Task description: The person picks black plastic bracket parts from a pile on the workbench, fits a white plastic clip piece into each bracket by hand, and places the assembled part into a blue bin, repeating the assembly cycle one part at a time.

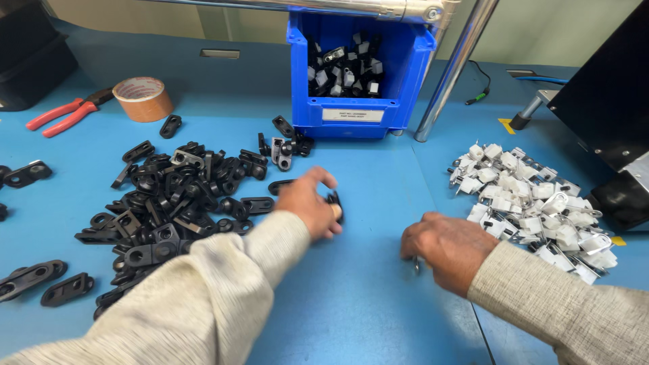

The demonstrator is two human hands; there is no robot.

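Note:
My left hand [307,201] is over the blue table, its fingers closed on a small black plastic bracket [335,205] at the right edge of a heap of black brackets [169,203]. My right hand [446,247] rests knuckles-up on the table, curled around a small metal piece [416,265] that peeks out below the fingers. It lies just left of a heap of white plastic clips with metal parts [534,206]. Both arms wear beige sleeves.
A blue bin [358,108] holding assembled black parts stands at the back centre, beside a slanted metal post [454,71]. Red-handled pliers [64,113] and a roll of brown tape [142,99] lie at the back left. A black machine [608,88] stands at the right.

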